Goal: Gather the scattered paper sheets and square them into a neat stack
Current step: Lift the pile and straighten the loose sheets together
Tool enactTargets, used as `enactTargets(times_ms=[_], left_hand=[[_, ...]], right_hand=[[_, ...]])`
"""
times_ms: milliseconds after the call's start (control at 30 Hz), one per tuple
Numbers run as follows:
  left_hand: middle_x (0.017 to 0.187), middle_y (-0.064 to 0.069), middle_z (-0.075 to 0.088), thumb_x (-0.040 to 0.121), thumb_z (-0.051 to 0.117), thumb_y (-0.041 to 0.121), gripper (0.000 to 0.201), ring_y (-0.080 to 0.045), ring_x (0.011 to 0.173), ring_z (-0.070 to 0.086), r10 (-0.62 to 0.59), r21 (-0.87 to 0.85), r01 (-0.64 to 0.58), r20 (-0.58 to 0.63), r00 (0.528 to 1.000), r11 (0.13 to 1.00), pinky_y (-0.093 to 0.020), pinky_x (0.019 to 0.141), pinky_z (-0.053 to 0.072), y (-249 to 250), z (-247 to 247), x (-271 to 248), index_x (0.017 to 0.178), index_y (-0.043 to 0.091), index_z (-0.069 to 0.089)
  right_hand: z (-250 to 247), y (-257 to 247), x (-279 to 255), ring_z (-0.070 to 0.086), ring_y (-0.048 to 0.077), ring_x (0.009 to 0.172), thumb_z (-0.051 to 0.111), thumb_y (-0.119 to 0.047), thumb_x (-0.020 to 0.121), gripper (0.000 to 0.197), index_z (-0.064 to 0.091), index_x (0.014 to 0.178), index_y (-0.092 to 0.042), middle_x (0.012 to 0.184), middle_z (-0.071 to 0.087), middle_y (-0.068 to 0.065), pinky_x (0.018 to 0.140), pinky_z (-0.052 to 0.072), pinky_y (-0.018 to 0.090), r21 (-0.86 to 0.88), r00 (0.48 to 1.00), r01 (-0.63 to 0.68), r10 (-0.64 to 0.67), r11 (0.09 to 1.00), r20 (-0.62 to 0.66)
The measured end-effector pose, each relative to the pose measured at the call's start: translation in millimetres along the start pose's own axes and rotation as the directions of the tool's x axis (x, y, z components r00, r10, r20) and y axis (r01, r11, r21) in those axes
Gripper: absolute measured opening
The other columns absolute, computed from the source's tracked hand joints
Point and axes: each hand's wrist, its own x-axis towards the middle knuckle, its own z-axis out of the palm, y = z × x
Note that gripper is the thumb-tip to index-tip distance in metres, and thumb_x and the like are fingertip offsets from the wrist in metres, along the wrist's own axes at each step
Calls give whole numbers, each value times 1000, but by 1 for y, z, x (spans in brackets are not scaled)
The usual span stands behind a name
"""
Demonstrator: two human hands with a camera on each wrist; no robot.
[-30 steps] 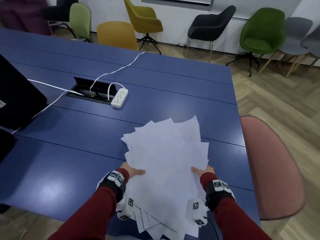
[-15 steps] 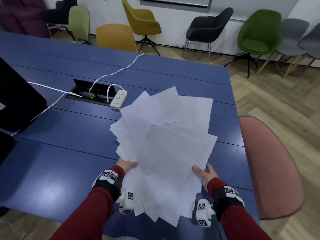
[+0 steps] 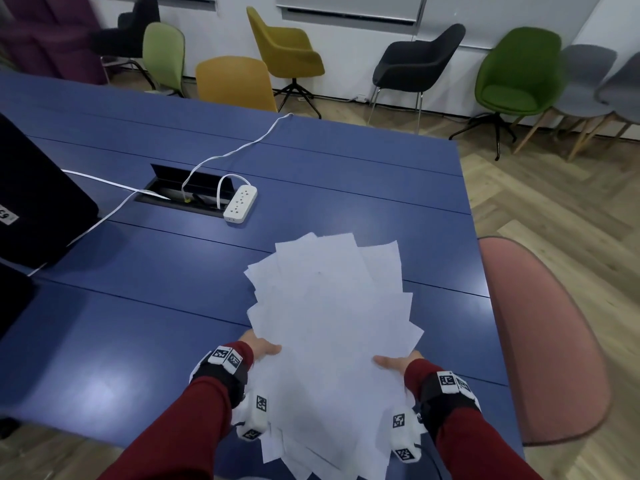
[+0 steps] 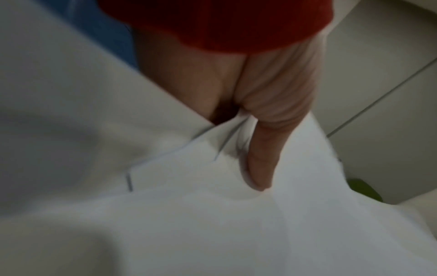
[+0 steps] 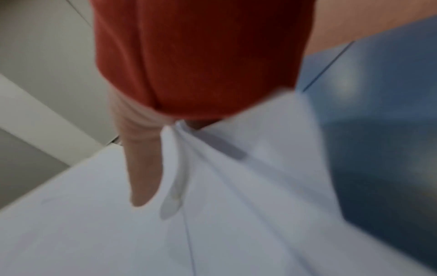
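Observation:
A fanned, uneven bundle of white paper sheets [image 3: 332, 341] is held above the near right part of the blue table [image 3: 138, 341]. My left hand [image 3: 265, 349] pinches its left edge, thumb on top of the sheets [image 4: 212, 214] and the other fingers hidden beneath. On the opposite edge my right hand [image 3: 394, 362] grips the paper [image 5: 224, 214] the same way, thumb [image 5: 144, 177] lying on top. The sheets' corners stick out at different angles, and their near ends hang past the table's front edge.
A white power strip [image 3: 240, 204] with its cable lies beside an open cable hatch [image 3: 183, 190] at mid-table. A black laptop lid [image 3: 38, 202] stands at the left. A pink chair [image 3: 540, 341] sits close on the right; more chairs line the far wall.
The bundle, tilted up and fanned toward the power strip half a second ago, has dropped back lower and nearer to me. Both hands keep their hold on its edges.

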Motion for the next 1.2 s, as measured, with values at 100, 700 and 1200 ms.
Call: enactTargets(times_ms=[100, 700, 1200], left_hand=[[126, -19, 61, 75, 72, 5, 51, -32, 110, 61, -52, 17, 53, -29, 998, 998, -37, 98, 47, 3, 5, 2, 123, -3, 56], [114, -11, 63, 73, 72, -5, 51, -15, 100, 61, 519, -232, -559, -214, 827, 796, -29, 93, 45, 141, -28, -66, 121, -2, 54], [121, -18, 62, 71, 78, 9, 56, -28, 109, 61, 344, -164, -408, -316, 884, 898, -24, 79, 48, 139, -32, -70, 119, -6, 54]], right_hand=[[5, 0, 2, 56, 31, 117, 80, -25, 67, 72, 46, 125, 2, 128, 58, 13, 99, 43, 34, -62, 995, -36, 30, 997, -98], [-62, -125, -77, 62, 9, 91, 71, 7, 73, 55, 48, 123, 10, 118, 57, 15, 59, 44, -3, 319, 783, 584, -412, 747, -466], [-57, -130, -79, 64, -9, 58, 73, 8, 70, 24, 65, 78, -13, 85, 65, 0, 95, 50, 38, 282, 782, 608, -498, 742, -375]])
